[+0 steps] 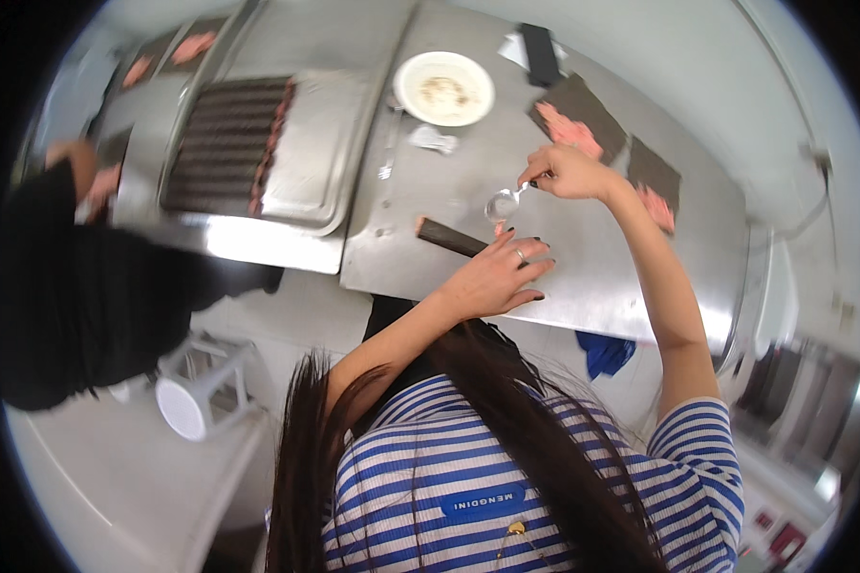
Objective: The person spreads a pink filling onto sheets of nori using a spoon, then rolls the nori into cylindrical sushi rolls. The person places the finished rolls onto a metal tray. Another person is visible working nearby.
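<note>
Head view. The right hand (571, 172) pinches the handle of a metal spoon (503, 203) between closed fingertips, bowl tilted down over the steel table (592, 286). The left hand (495, 279) lies mostly open, fingers spread, its fingertips touching the end of a dark rolled strip (451, 238) that rests on the table just below the spoon; it grips nothing. A small pink bit shows between spoon and left fingers; what it is cannot be told.

Further off: a white plate (444, 88) with residue, dark sheets with pink filling (579, 119) to the right, a tray of finished dark rolls (227, 143) to the left. Another person in a black sleeve (76, 286) works at the left edge.

Risk, as judged: the tilted spoon could drop filling onto the bare table beside the roll. The loosely held roll could unwind or slide.
</note>
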Action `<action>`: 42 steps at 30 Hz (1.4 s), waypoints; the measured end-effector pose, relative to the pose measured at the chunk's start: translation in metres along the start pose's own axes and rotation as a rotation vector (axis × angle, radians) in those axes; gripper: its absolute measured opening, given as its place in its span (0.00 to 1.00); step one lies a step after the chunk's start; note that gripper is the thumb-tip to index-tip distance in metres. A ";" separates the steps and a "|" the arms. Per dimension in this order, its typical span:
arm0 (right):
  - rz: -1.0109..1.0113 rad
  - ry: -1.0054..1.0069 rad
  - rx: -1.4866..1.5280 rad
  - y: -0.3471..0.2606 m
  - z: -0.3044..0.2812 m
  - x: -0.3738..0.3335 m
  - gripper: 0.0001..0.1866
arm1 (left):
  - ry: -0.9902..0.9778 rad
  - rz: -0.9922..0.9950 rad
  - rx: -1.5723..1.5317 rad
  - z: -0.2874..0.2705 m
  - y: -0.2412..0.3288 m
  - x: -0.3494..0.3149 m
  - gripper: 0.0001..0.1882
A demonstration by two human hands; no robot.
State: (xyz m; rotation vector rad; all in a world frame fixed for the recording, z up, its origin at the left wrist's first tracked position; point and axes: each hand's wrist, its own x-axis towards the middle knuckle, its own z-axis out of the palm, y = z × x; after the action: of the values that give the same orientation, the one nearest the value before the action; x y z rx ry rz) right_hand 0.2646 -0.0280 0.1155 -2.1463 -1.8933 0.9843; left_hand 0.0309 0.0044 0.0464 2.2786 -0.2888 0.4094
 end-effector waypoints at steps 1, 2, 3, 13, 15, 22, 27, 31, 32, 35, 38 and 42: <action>0.048 0.082 0.088 0.011 0.015 -0.029 0.15 | -0.029 -0.033 -0.148 0.005 0.005 0.005 0.23; 0.088 0.166 0.176 0.017 0.032 -0.059 0.16 | -0.066 -0.078 -0.289 0.008 0.012 0.010 0.23; 0.121 0.256 0.259 0.022 0.051 -0.087 0.16 | -0.107 -0.131 -0.420 0.013 0.017 0.016 0.22; 0.871 0.688 0.601 -0.037 0.219 -0.200 0.15 | 0.046 -0.800 -1.336 0.073 0.024 0.059 0.20; 0.919 0.729 0.732 -0.048 0.226 -0.195 0.15 | 0.082 -0.845 -1.386 0.075 0.018 0.060 0.21; 0.923 0.937 0.960 -0.056 0.251 -0.171 0.16 | 0.028 -0.852 -1.307 0.078 0.008 0.070 0.20; 0.883 0.955 0.889 -0.059 0.244 -0.176 0.15 | -0.017 -0.797 -1.175 0.077 0.010 0.071 0.18; 0.896 0.939 0.889 -0.060 0.236 -0.183 0.15 | -0.017 -0.742 -1.127 0.080 0.010 0.072 0.18; 0.897 0.938 0.889 -0.061 0.236 -0.184 0.15 | -0.017 -0.721 -1.116 0.081 0.009 0.072 0.17; 0.905 0.955 0.880 -0.065 0.235 -0.184 0.15 | -0.018 -0.668 -1.085 0.083 0.006 0.070 0.16; 0.950 1.012 0.930 -0.069 0.238 -0.181 0.15 | -0.030 -0.639 -1.072 0.082 0.006 0.069 0.16; 0.960 1.148 0.989 -0.073 0.250 -0.176 0.16 | -0.052 -0.648 -1.107 0.075 0.004 0.066 0.16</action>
State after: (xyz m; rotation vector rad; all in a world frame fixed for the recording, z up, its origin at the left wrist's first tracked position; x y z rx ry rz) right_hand 0.0683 -0.2554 0.0234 -2.0174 0.1797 0.3400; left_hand 0.1055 -0.0587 0.0262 1.1784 0.1853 -0.1491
